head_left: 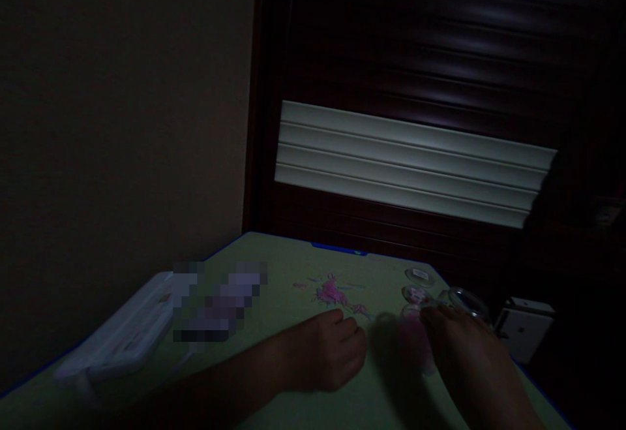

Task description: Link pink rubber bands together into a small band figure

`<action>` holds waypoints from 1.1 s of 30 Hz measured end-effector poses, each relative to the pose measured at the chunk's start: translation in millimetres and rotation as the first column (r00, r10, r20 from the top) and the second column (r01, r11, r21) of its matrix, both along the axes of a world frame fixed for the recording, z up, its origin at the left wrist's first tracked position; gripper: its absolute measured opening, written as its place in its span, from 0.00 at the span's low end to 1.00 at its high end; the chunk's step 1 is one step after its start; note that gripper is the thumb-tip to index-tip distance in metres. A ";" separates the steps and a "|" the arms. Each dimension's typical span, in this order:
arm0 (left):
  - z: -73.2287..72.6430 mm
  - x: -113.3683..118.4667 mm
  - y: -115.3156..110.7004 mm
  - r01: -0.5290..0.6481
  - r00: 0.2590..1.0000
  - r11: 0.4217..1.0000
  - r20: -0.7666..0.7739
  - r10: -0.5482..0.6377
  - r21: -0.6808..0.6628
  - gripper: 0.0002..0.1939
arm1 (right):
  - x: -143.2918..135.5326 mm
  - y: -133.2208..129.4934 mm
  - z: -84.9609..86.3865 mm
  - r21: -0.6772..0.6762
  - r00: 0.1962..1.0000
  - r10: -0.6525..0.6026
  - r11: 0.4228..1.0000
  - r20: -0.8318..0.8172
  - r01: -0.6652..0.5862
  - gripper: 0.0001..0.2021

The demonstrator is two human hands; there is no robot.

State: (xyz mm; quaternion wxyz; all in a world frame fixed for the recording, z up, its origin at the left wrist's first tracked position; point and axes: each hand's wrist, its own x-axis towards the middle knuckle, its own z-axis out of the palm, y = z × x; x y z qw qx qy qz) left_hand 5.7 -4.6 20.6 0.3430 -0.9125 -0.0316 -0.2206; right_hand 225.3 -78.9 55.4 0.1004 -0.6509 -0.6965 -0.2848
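Note:
My left hand (340, 352) is curled into a loose fist over the middle of the table; whatever it may hold is hidden by the fingers. Just beyond it lies a small heap of bright pink shreds (332, 293) with thin pale strands around it. On the right, my right hand (460, 338) bends its fingers over the side and rim of a clear tub with pink stuff inside (413, 335). Its fingertips are dim and partly hidden. Behind this tub are a small round container with a printed top (415, 295) and a clear round lid (419, 277).
Another clear round container (468, 301) stands behind my right hand. A white tray-like case (130, 319) lies at the table's left, beside a blurred-out flat object (225, 303). A white box (525, 329) is beyond the right edge. Wall and dark slatted panel border the table (288, 257).

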 end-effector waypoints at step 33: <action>-16.8 -21.0 46.4 -0.464 0.837 0.759 0.055 0.545 -0.457 0.09 | 6.2 7.3 -7.3 -0.033 0.990 0.135 0.990 -0.045 -0.137 0.14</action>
